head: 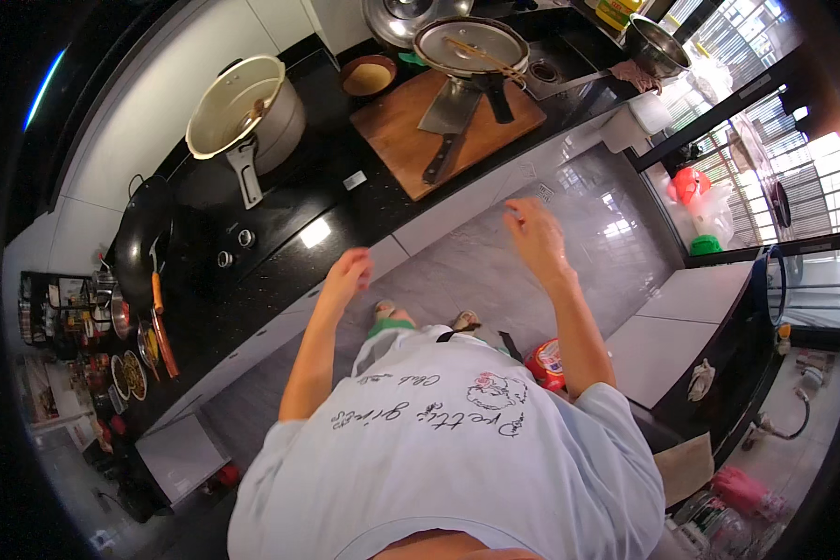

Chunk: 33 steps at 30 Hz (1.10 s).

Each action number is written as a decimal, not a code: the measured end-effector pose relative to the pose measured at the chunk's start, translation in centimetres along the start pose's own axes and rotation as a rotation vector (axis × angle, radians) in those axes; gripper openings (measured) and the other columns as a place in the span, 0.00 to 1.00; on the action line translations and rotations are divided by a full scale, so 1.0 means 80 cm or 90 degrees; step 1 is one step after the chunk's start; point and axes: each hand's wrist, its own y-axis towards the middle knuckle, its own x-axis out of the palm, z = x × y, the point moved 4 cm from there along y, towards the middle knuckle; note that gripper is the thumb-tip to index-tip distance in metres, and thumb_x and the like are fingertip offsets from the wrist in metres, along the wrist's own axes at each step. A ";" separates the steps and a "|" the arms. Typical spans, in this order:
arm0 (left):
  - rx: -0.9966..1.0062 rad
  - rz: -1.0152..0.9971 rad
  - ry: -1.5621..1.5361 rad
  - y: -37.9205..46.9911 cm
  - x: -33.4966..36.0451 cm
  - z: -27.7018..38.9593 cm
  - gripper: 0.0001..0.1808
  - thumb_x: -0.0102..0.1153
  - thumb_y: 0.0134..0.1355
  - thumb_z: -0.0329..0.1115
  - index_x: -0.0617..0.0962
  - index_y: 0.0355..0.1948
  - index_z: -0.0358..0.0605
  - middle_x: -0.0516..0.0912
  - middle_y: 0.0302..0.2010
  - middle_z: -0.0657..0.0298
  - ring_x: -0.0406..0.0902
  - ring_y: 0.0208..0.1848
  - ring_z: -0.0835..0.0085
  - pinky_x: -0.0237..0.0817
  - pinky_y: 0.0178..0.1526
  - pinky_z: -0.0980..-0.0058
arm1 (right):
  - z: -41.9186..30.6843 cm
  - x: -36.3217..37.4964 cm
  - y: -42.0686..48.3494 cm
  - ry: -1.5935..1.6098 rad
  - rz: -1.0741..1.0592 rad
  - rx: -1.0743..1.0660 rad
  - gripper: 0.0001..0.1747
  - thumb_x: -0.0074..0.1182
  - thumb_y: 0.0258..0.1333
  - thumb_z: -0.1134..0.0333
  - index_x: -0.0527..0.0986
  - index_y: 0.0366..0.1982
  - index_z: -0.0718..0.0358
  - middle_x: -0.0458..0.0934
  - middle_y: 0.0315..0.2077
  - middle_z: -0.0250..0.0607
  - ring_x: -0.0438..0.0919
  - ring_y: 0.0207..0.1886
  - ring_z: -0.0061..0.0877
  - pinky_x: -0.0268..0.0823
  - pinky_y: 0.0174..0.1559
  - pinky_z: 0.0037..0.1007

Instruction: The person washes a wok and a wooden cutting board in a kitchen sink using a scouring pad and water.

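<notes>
My left hand [350, 274] hangs in front of the counter edge with its fingers loosely bent and nothing seen in it. My right hand [537, 234] is held over the floor, empty, thumb and fingers a little apart. Beyond them lies a wooden cutting board [385, 133] on the black counter. A cleaver [449, 110] with a dark handle rests on it. Partly over the blade sits a round metal lid [465, 52] with a black handle, a pair of chopsticks [486, 59] across it. A deep metal pot [280, 133] stands on the cooktop, with a spoon-like utensil inside.
A black wok [140, 238] and several dishes stand at the left. A brown bowl [367, 75] is behind the board. The sink [567, 45] and a steel basin [656, 47] lie at the far right. Behind my right arm runs another counter [721, 364].
</notes>
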 end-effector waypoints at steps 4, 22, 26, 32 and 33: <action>0.385 0.060 0.372 0.089 0.114 0.081 0.18 0.55 0.58 0.36 0.73 0.48 0.43 0.76 0.38 0.60 0.74 0.40 0.67 0.66 0.40 0.71 | 0.050 -0.063 0.024 -0.017 0.051 0.033 0.11 0.51 0.55 0.66 0.75 0.39 0.62 0.75 0.37 0.42 0.77 0.34 0.33 0.67 0.40 0.32; 0.175 0.149 0.690 0.185 0.157 0.144 0.15 0.59 0.50 0.35 0.70 0.35 0.39 0.78 0.32 0.48 0.76 0.36 0.48 0.67 0.36 0.57 | 0.182 -0.048 0.359 0.285 -0.056 0.133 0.22 0.44 0.63 0.55 0.71 0.50 0.63 0.77 0.38 0.32 0.75 0.38 0.21 0.69 0.35 0.26; 0.139 0.180 0.656 0.145 0.148 0.171 0.14 0.59 0.50 0.34 0.70 0.34 0.39 0.78 0.29 0.48 0.75 0.35 0.48 0.65 0.35 0.58 | 0.238 0.019 0.456 0.413 -0.032 0.258 0.25 0.40 0.64 0.49 0.72 0.50 0.62 0.77 0.38 0.32 0.75 0.39 0.23 0.68 0.35 0.26; 0.006 0.306 0.651 0.066 0.115 0.155 0.12 0.58 0.46 0.28 0.69 0.30 0.37 0.75 0.27 0.47 0.73 0.33 0.47 0.64 0.33 0.61 | 0.207 0.039 0.467 0.346 -0.172 0.255 0.28 0.37 0.65 0.47 0.72 0.44 0.65 0.73 0.26 0.40 0.71 0.30 0.29 0.62 0.37 0.35; -0.011 0.332 0.656 0.054 0.113 0.156 0.12 0.58 0.46 0.27 0.69 0.30 0.37 0.74 0.26 0.47 0.73 0.32 0.47 0.64 0.33 0.61 | 0.204 0.032 0.465 0.298 -0.167 0.228 0.27 0.37 0.65 0.47 0.73 0.38 0.65 0.71 0.21 0.37 0.69 0.25 0.27 0.61 0.33 0.35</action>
